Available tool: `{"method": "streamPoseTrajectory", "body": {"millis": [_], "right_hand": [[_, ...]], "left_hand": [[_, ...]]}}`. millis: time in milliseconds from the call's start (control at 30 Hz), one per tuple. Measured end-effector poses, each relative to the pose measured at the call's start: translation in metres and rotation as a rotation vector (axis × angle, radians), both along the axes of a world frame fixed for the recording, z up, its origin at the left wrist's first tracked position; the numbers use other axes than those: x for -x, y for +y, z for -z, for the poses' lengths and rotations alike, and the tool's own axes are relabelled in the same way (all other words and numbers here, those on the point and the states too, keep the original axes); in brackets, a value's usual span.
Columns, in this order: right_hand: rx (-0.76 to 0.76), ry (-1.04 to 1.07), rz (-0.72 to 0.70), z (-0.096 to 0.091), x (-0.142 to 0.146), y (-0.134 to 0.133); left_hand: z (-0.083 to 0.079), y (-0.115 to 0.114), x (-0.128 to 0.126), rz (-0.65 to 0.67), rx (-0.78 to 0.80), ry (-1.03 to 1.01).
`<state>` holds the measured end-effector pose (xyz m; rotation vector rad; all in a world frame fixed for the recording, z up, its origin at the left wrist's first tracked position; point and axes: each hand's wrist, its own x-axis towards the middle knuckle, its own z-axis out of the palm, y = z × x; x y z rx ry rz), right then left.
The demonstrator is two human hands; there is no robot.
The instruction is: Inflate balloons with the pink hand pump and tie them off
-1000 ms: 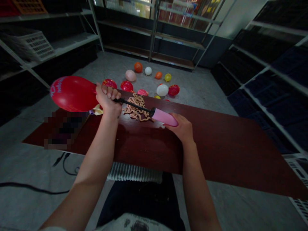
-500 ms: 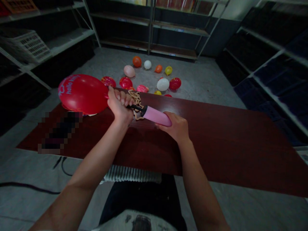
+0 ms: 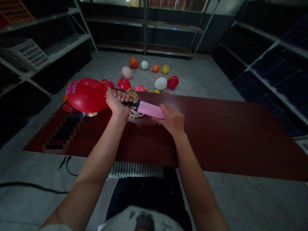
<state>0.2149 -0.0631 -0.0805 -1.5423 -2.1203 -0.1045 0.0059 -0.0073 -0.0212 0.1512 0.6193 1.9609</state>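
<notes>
A red inflated balloon [image 3: 90, 95] with "hello kitty" lettering extends to the left of my left hand [image 3: 117, 102]. That hand is closed around the balloon's neck and the black front end of a hand balloon pump [image 3: 151, 110]; the nozzle itself is hidden by the fingers. My right hand [image 3: 172, 119] wraps around the rear of the pump's pink body, covering its end. Both hands are above the dark red-brown table [image 3: 228, 134]. Just beyond the pump lies a tangle of tan, uninflated balloons or bands [image 3: 132, 95], whose kind I cannot make out.
Colourful flat pieces [image 3: 68, 107] lie under the red balloon, near a blurred dark object [image 3: 64, 131]. Several balloons, including a white balloon [image 3: 160, 83], rest on the floor past the table. Metal shelves [image 3: 168, 49] surround the area; a black cable [image 3: 33, 188] runs along the floor at left.
The red balloon now appears somewhat smaller, showing more of the colourful pieces beneath it. Both hands keep their grips. The whole view has shifted slightly.
</notes>
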Motion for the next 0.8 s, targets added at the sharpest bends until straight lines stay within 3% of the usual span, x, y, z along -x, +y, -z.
{"method": "streamPoseTrajectory", "body": {"millis": [233, 533, 800], "right_hand": [[-0.069, -0.002, 0.026, 0.01, -0.019, 0.006], [-0.166, 0.022, -0.032, 0.019, -0.039, 0.015], [-0.174, 0.061, -0.018, 0.019, -0.043, 0.01]], "left_hand": [[-0.013, -0.001, 0.025, -0.047, 0.024, -0.019], [0.011, 0.015, 0.074, -0.151, -0.079, 0.087], [0.009, 0.008, 0.06, -0.139, -0.097, 0.169]]}}
